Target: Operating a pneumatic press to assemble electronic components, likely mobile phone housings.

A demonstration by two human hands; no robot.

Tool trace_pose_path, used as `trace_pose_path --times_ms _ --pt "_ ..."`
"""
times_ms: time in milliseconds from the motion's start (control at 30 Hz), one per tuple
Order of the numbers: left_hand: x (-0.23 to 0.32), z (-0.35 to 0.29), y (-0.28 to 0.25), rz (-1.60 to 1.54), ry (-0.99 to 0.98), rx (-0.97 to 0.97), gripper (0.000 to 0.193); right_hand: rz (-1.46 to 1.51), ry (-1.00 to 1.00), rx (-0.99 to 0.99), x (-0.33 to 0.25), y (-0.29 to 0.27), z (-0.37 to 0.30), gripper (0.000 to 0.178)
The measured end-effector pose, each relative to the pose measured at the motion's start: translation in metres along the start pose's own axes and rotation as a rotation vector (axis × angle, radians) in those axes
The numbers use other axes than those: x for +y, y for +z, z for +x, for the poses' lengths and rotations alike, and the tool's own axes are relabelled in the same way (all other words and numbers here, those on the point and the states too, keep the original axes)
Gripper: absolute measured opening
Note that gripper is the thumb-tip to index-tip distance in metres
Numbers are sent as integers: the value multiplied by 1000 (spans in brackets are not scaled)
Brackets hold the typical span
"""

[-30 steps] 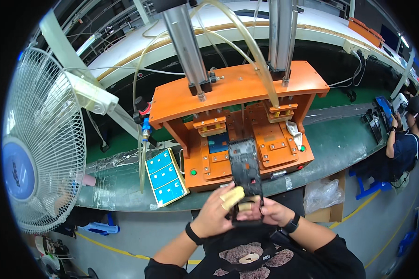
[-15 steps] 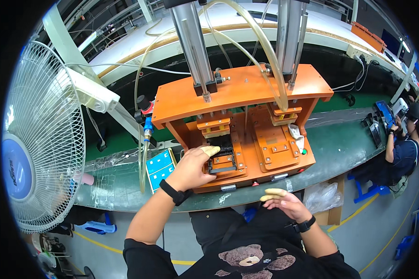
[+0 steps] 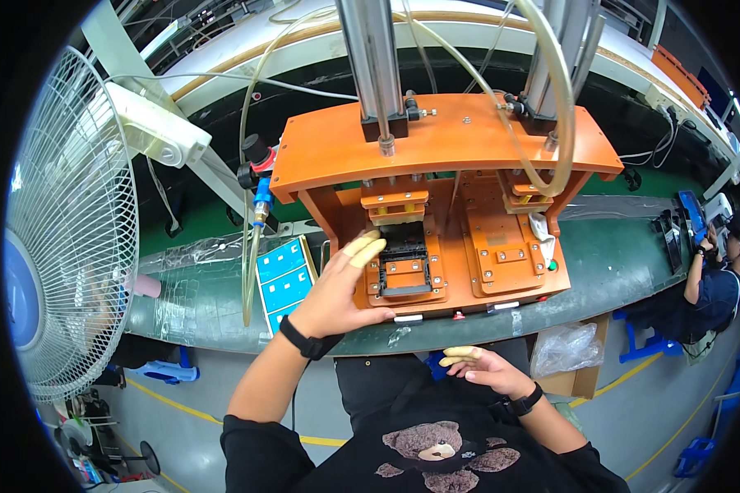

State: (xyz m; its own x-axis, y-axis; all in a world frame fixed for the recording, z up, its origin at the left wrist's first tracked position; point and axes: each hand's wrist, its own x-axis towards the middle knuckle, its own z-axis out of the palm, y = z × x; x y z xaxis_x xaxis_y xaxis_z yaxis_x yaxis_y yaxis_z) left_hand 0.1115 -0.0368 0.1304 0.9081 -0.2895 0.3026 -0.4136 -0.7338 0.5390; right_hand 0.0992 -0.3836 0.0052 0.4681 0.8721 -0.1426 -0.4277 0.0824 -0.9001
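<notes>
A black rectangular frame part (image 3: 406, 292) lies in the left fixture of an orange two-station press (image 3: 452, 135). Just left of that frame is my left hand (image 3: 333, 283), its fingers stretched toward the fixture and its thumb spread out below; it looks to hold nothing. Cream finger cots cover two of its fingertips. My right hand (image 3: 489, 371) hovers in front of my body, below the table edge, with loosely extended fingers, also in cream cots, and nothing visible in it. The left pressing block (image 3: 395, 201) is raised above the frame.
A white fan (image 3: 78, 230) stands at the left. Beside the press lies a card with blue stickers (image 3: 286, 289). A white cloth (image 3: 541, 234) rests by the right fixture. Clear hoses (image 3: 251, 271) hang around the cylinders. A carton with plastic bags (image 3: 567, 349) sits right; another person (image 3: 707, 287) works beyond.
My left hand has come off the black frame and moved left, its fingers opening. My right hand has shifted slightly left and down. The view has tilted and moved nearer to the press.
</notes>
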Motion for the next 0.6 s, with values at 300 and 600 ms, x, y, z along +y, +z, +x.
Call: trace_pose_path --times_ms 300,600 --pt "-21 -77 25 246 -84 196 67 -17 78 -38 5 3 14 52" --pt "-46 -121 39 177 -324 531 54 -110 86 -120 3 16 57 50"
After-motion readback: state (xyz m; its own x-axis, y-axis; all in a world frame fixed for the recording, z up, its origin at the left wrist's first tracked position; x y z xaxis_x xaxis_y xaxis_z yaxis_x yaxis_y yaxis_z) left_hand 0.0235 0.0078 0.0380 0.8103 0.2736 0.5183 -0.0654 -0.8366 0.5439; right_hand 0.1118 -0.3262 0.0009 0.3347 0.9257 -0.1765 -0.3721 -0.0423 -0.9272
